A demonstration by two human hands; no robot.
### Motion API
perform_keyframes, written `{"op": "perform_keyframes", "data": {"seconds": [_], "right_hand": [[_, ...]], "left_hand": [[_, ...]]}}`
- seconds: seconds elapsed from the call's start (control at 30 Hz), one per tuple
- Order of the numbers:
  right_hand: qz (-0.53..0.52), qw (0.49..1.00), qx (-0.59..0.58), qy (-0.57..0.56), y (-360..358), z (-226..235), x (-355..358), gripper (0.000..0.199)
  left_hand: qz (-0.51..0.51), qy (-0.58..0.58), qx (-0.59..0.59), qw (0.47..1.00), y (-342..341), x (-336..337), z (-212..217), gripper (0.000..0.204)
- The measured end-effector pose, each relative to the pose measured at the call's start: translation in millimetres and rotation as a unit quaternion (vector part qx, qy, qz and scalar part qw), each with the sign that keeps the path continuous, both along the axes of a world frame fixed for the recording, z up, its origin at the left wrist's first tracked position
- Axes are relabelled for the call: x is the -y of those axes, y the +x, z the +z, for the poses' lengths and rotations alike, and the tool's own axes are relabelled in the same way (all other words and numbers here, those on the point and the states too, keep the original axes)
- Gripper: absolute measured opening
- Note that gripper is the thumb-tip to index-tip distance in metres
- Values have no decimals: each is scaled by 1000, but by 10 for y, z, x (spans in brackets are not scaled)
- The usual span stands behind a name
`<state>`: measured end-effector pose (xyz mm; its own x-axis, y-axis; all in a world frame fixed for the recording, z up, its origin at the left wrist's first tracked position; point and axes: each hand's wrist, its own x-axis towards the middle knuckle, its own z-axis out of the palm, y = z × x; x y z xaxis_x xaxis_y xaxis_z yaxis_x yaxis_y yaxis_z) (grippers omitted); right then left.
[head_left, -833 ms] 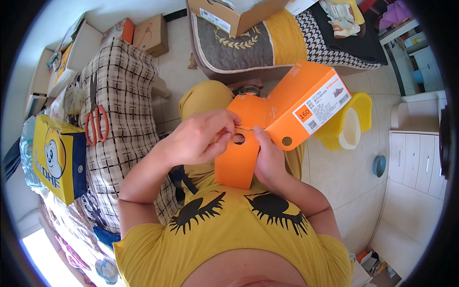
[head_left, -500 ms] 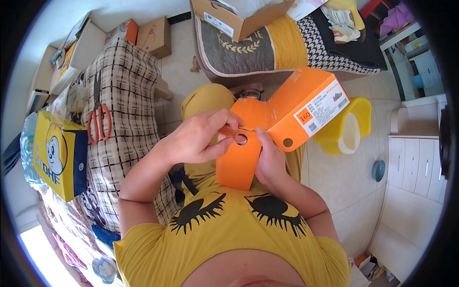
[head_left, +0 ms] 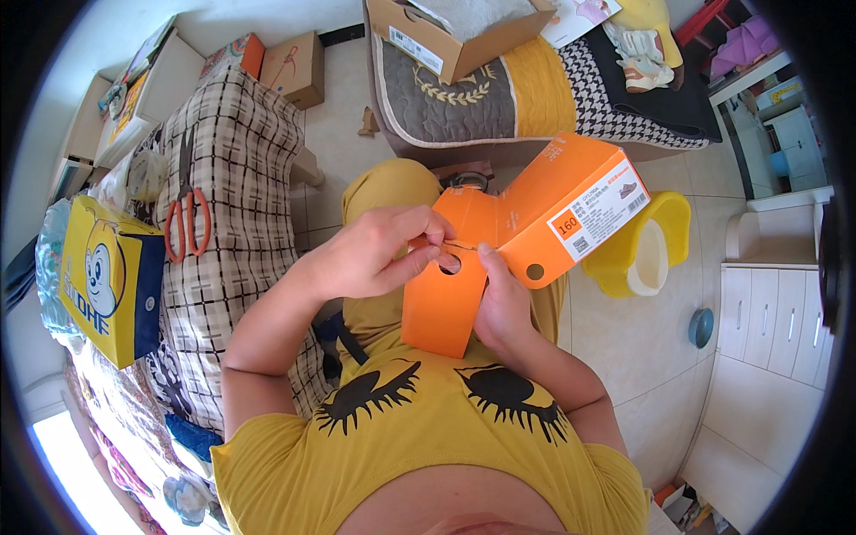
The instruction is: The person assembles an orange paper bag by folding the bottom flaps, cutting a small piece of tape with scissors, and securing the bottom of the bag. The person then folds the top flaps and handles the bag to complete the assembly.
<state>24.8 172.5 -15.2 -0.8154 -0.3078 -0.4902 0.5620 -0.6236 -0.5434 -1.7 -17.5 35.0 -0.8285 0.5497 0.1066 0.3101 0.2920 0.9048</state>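
An orange cardboard shoebox (head_left: pixel 551 192) with a white label is bent open over my lap, its panels spread at an angle. My left hand (head_left: pixel 379 250) is closed at the near panel, thumb and fingers pinching the cardboard edge beside a round finger hole. My right hand (head_left: pixel 504 308) grips the same panel along its right side, thumb on top near the edge and the other fingers mostly hidden behind. A second round hole shows in the labelled panel to the right.
On the checked cloth (head_left: pixel 245 178) at left lie red-handled scissors (head_left: pixel 187 223) and a yellow-blue box (head_left: pixel 111 276). Ahead, a bed (head_left: pixel 535 98) bears a brown open carton (head_left: pixel 455 49) and shoes (head_left: pixel 642 62). A yellow plastic seat (head_left: pixel 637 250) and a teal bowl (head_left: pixel 703 323) stand right.
The view has shifted slightly. The labelled panel tilts a little lower, while both hands keep nearly the same hold on the cardboard.
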Motion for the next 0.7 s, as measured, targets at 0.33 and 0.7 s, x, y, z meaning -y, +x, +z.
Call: {"op": "perform_keyframes", "data": {"seconds": [0.33,0.7], "right_hand": [[21,1000,-6,-2,5,-8,3,37],[26,1000,12,-7,0,20,-1,37]], "left_hand": [[-69,8,55,996,-161,125,89,10],[-118,-15,127,985,-316,132,174,18]]}}
